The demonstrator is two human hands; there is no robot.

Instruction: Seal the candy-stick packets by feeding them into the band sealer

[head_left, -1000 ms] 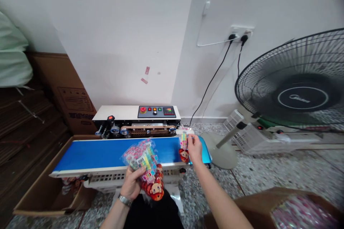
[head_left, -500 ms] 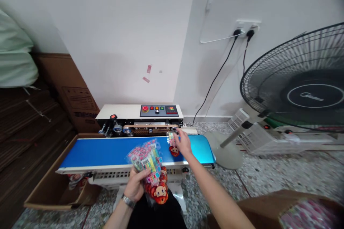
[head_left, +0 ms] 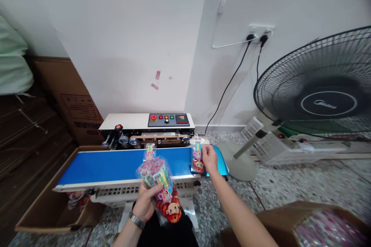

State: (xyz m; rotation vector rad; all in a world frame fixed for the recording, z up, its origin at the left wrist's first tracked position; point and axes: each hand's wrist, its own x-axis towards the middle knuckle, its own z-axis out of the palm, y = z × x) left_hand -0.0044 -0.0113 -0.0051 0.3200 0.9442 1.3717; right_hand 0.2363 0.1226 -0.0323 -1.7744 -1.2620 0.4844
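Observation:
My left hand (head_left: 145, 203) grips a fanned stack of clear candy packets (head_left: 162, 185), printed with a red cartoon figure at the bottom, in front of the belt. At the right end of the blue conveyor belt (head_left: 107, 165), my right hand (head_left: 211, 159) pinches the edge of a single candy packet (head_left: 198, 159). That packet's top reaches the inlet side of the band sealing machine (head_left: 127, 120). Farther left, another packet (head_left: 150, 150) has its top at the sealing rail, and its lower part is hidden behind the held stack.
A pedestal fan (head_left: 327, 102) stands at right, beside white plastic crates (head_left: 271, 148). At lower right is a carton (head_left: 266, 220) of pink-printed packets. An open carton (head_left: 43, 220) sits below the belt's left end. Black power cords (head_left: 234, 73) run down the wall.
The packet near my right hand has travelled left along the rail. My right hand has moved right and now holds another packet at the inlet. My left hand still grips the stack.

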